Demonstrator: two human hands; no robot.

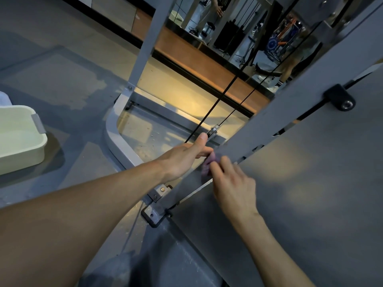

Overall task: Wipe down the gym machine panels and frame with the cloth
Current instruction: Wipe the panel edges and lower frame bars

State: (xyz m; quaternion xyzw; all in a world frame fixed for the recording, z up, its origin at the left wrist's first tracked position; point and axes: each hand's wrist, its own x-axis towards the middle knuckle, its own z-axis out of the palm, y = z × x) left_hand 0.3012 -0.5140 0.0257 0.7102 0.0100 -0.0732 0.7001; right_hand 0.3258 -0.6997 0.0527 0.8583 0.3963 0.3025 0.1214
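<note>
A small purple cloth (208,165) is bunched against the lower part of the grey upright frame bar (275,112) of the gym machine. My left hand (186,156) reaches in from the left, thumb raised, its fingers curled around the cloth and behind the bar's edge. My right hand (232,181), blurred, pinches the cloth from below right. A large grey panel (310,193) fills the right side beside the bar. Most of the cloth is hidden between the two hands.
A pale green plastic basin (18,139) stands on the grey floor at the left. Two black cables (215,104) run down to a pulley (213,131) just beyond my left thumb. Bolted base brackets (155,214) sit below my hands. A wall mirror (238,27) is behind.
</note>
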